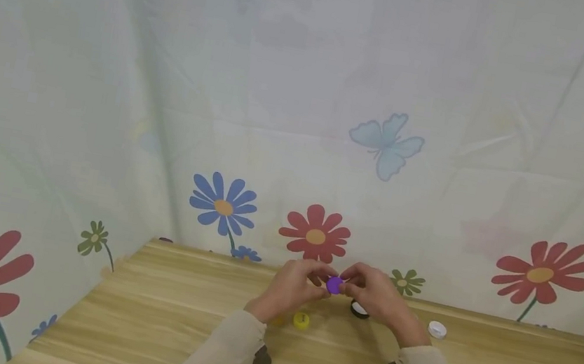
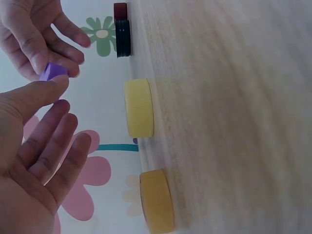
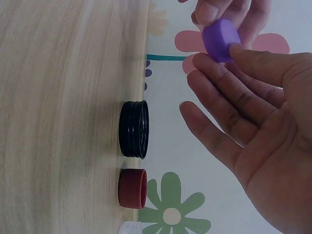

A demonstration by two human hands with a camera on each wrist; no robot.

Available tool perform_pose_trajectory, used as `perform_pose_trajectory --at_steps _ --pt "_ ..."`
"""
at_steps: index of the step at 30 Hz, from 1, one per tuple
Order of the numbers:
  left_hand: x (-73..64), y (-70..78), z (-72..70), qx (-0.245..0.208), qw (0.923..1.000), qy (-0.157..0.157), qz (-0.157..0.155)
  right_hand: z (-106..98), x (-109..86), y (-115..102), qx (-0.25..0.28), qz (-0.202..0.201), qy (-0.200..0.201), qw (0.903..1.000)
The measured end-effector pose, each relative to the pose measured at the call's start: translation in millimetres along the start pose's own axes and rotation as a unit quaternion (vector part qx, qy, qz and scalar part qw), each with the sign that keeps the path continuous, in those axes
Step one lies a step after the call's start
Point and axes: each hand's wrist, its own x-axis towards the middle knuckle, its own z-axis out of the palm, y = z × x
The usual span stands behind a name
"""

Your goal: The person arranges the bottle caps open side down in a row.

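A small purple bottle cap [image 1: 334,285] is held up off the table between both hands. My left hand [image 1: 290,288] pinches its left side with thumb and fingertips. From the other side my right hand [image 1: 380,296] pinches it too, thumb on the near face. The right wrist view shows the rounded purple cap [image 3: 222,41] tilted, with the remaining right fingers spread behind it. In the left wrist view, the left thumb covers part of the cap.
A yellow cap [image 1: 301,321] and an orange cap [image 2: 157,201] lie on the wooden table [image 1: 179,298]. Further right are a black ridged lid [image 3: 134,129], a dark red cap [image 3: 132,188] and a white cap [image 1: 437,330]. A flower-printed cloth [image 1: 272,159] hangs behind.
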Motion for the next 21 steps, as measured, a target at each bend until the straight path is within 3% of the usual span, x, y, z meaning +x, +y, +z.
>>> perform_pose_trajectory --at_steps 12,21 --pt "-0.9 -0.6 0.3 0.008 0.9998 -0.006 -0.014 0.4 -0.4 1.5 0.021 -0.007 -0.02 0.9996" --pt "1.0 -0.6 -1.1 -0.001 0.9996 -0.016 -0.025 -0.6 0.4 -0.5 0.008 -0.004 -0.011 0.9999"
